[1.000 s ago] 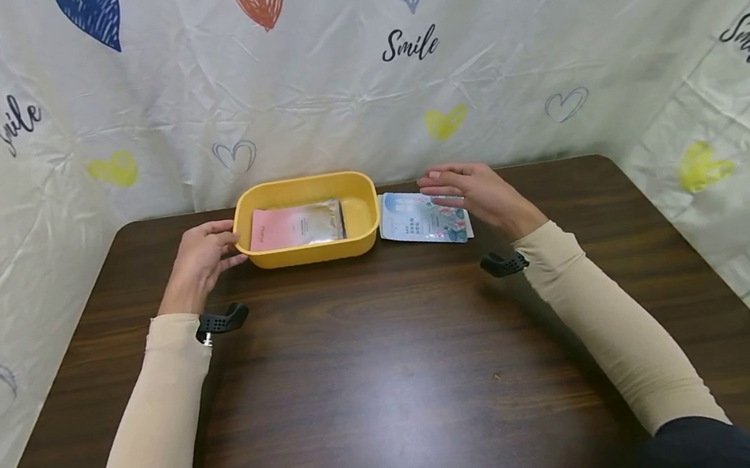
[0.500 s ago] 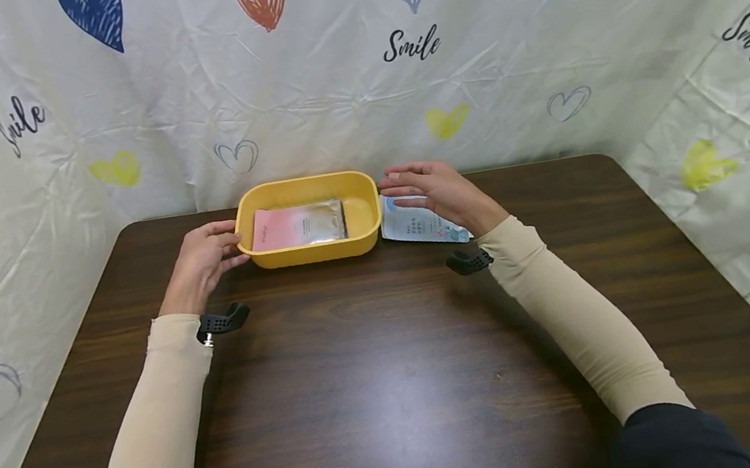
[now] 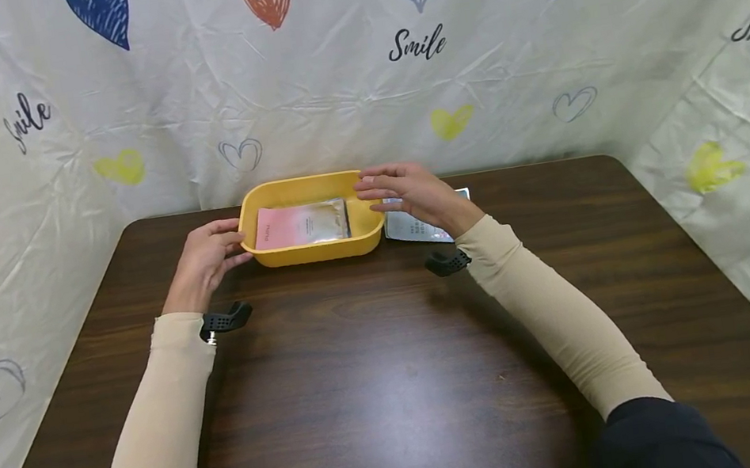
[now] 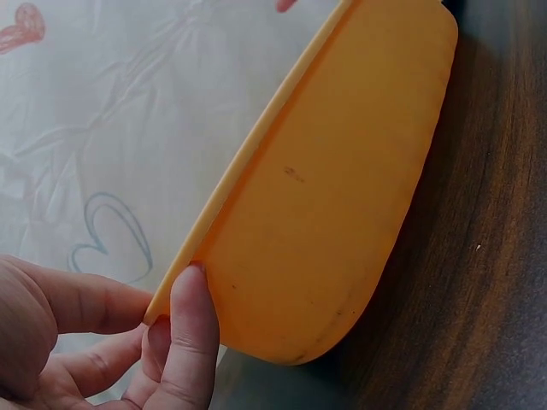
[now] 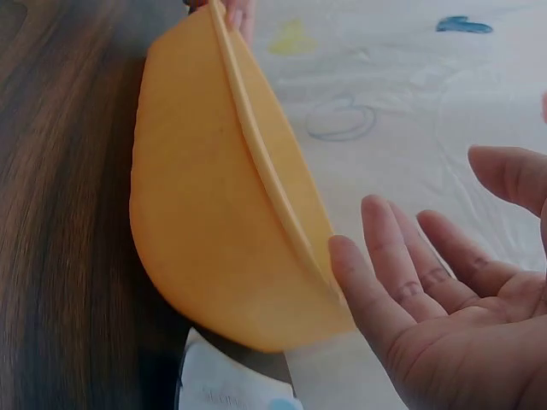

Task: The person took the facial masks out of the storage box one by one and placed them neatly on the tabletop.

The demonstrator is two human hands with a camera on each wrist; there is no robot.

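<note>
A yellow plastic basket (image 3: 318, 252) stands at the back of the table, holding a pink and gold sachet (image 3: 302, 224). At its left end my left hand (image 3: 202, 258) pinches the rim; in the left wrist view, one fingertip lies against the outer wall (image 4: 325, 188) just under the rim. My right hand (image 3: 412, 193) is held over the basket's right end with its fingers extended and spread, holding nothing. In the right wrist view, a fingertip (image 5: 344, 252) is right at the rim. Light blue sachets (image 3: 410, 227) lie beside the basket, partly hidden under my right hand.
The dark wooden table (image 3: 381, 377) extends toward me. A white cloth (image 3: 329, 112) printed with hearts and "Smile" hangs right behind its back edge and along both sides. Each wrist wears a black camera band (image 3: 447, 262).
My right hand has moved left from above the blue sachets to the basket's right rim. My left hand and the basket have stayed put.
</note>
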